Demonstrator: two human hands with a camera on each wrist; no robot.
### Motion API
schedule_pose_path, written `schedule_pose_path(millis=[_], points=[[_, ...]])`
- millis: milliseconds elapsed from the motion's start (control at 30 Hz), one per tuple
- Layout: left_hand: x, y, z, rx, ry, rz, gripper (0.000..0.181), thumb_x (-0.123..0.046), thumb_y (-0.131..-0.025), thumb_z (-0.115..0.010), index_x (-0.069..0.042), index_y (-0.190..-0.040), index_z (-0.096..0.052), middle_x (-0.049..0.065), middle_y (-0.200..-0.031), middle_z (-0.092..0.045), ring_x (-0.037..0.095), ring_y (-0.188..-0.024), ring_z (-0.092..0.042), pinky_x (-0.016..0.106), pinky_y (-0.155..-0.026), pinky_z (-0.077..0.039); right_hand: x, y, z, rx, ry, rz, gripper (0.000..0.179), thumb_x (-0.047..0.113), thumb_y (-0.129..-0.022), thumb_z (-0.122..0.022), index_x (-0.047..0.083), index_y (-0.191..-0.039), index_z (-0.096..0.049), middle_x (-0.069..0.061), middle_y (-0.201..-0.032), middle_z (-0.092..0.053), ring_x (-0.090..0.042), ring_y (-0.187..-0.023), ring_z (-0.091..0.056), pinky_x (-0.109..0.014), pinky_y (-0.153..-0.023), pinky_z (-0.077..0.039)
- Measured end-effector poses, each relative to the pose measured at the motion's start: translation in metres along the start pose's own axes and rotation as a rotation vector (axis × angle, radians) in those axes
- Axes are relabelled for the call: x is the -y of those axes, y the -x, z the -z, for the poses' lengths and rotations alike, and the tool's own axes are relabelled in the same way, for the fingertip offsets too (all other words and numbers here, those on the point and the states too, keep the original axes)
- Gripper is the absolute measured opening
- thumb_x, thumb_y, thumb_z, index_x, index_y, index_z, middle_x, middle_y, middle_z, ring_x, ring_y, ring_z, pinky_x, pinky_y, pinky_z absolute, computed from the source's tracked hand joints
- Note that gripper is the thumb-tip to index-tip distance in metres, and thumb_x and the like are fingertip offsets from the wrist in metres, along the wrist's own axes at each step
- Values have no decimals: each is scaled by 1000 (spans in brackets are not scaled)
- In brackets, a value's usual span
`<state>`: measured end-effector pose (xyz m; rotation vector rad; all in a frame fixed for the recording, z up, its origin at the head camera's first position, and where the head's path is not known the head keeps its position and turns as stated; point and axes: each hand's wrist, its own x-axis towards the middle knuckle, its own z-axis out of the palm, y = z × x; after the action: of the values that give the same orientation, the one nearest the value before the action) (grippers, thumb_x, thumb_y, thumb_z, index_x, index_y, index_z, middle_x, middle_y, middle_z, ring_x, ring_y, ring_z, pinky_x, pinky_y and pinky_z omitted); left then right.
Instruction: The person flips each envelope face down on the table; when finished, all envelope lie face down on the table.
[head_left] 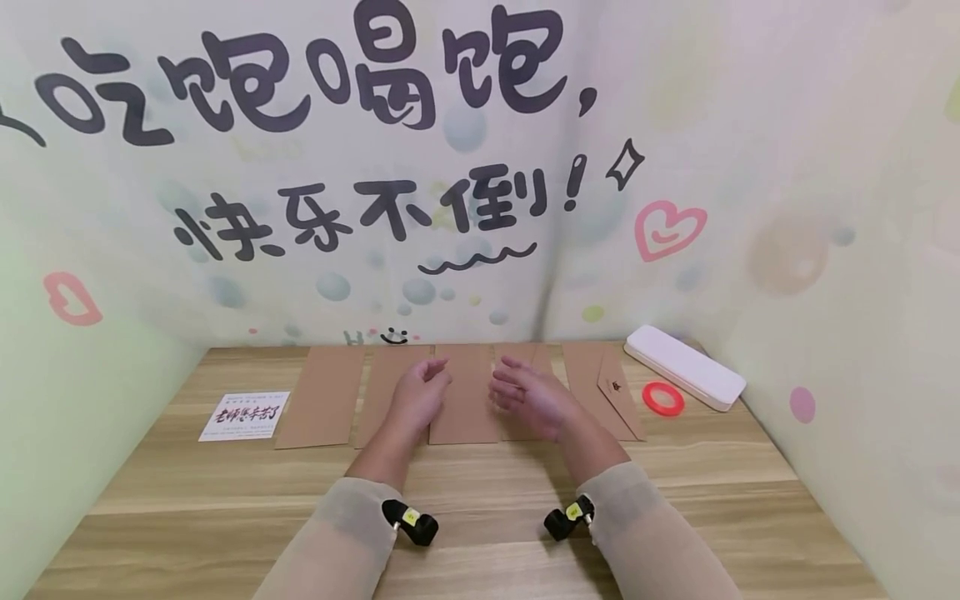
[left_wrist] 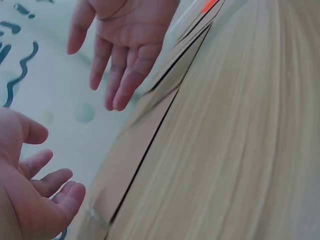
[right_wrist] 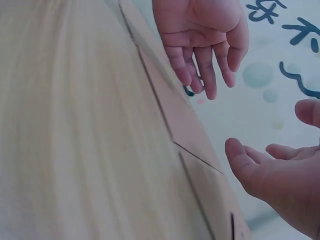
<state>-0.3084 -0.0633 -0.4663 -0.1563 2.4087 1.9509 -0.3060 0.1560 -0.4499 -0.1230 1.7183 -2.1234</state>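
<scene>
Both hands hover above a row of several brown paper envelopes, palms turned toward each other with a gap between. The left hand is over the second and third envelopes from the left, fingers loosely bent and holding nothing. Above the fourth envelope is the right hand, its fingers slightly curved and also without anything in them. The left wrist view shows the right palm facing the left fingers. The rightmost envelope has its pointed flap and a small dark print showing.
A white card with dark lettering lies left of the envelopes. To their right are a red ring-shaped roll of tape and a long white case. A printed cloth backdrop rises behind the wooden table.
</scene>
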Motion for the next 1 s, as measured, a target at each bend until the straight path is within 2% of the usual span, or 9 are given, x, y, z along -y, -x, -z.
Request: schedule_pose_path(millis=[167,300,533,700,833,1000], points=[[-9,5,-19,28,164,10,43,-17,-103,-59,-7,-145,-62,17,-155,-58,30,-134,-59,50,-113,-50,7,7,14,-69,62,26,60,23,-116,-35,-1,-169,-18,-31,-171,-31,-46,-159,-35,-56,-131,-32],[-12,5,-33,43,241,30,41,-15,-104,-58,-8,-144,-62,17,-155,-57,28,-130,-58,50,-111,-51,10,14,29,-106,100,22,58,26,-117,-34,2,-169,-21,-29,-171,-34,-45,-158,-37,-54,-130,-33],[-16,5,-63,66,261,38,42,-19,-104,-59,-11,-145,-62,13,-156,-58,29,-137,-58,48,-113,-52,14,26,57,-144,137,18,59,26,-118,-31,2,-170,-16,-30,-171,-33,-44,-158,-37,-54,-130,-35],[-21,9,-80,94,278,37,44,-21,-105,-59,-15,-148,-58,9,-160,-55,29,-145,-54,49,-120,-48,12,31,75,-171,135,15,61,27,-118,-35,1,-170,-16,-31,-170,-34,-43,-157,-39,-52,-130,-37],[-23,14,-86,105,278,28,46,-21,-104,-59,-16,-150,-57,10,-162,-52,33,-151,-48,53,-127,-41,10,33,87,-177,139,13,63,27,-118,-35,0,-170,-14,-31,-170,-34,-44,-158,-38,-52,-131,-36],[-21,16,-86,124,253,32,52,-23,-102,-61,-15,-153,-55,13,-164,-48,37,-155,-42,58,-129,-36,8,34,94,-175,125,5,64,25,-117,-37,-1,-170,-12,-32,-171,-32,-45,-158,-37,-54,-131,-33]])
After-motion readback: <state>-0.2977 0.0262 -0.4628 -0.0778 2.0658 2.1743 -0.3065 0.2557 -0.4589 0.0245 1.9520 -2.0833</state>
